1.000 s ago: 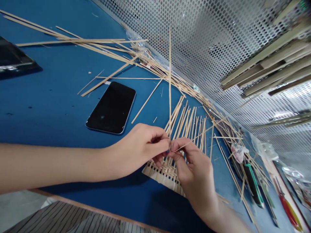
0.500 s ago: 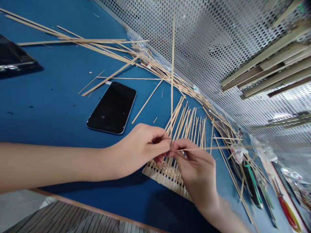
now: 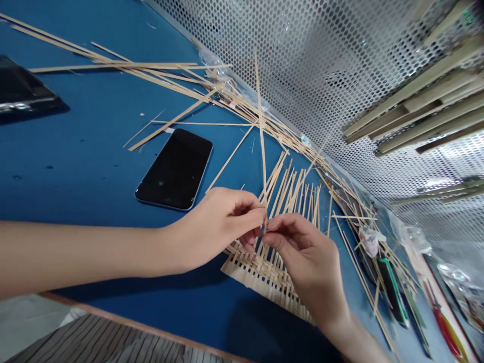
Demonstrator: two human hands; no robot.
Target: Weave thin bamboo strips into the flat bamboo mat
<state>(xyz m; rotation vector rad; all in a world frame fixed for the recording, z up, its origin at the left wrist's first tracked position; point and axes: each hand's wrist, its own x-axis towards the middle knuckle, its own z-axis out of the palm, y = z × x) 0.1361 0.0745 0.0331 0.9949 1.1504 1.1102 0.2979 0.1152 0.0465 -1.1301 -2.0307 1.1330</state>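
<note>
My left hand (image 3: 221,229) is closed in a pinch on a thin bamboo strip (image 3: 261,136), which rises from the fingertips toward the perforated metal panel. Meeting it fingertip to fingertip, my right hand (image 3: 308,259) pinches the lower end of this strip. Beneath both hands lies a partly woven bamboo piece (image 3: 257,282), with a tight woven band near its lower edge. Its loose bamboo ends (image 3: 289,189) fan out toward the panel. The hands cover part of the weave. A faint blurred streak runs up and right beyond my right hand.
A smartphone (image 3: 174,169) lies left of the weave on the blue table (image 3: 94,186). Loose bamboo strips (image 3: 166,75) stretch along the perforated panel (image 3: 302,60). At right are a green-and-black cutter (image 3: 393,290) and a red-and-yellow handled tool (image 3: 446,330). A black packet (image 3: 26,91) sits far left.
The upright strip's top has tilted left and lower. The strip that ran rightward from my right hand has left that position; a blurred streak shows higher up. Both hands stay pinched together.
</note>
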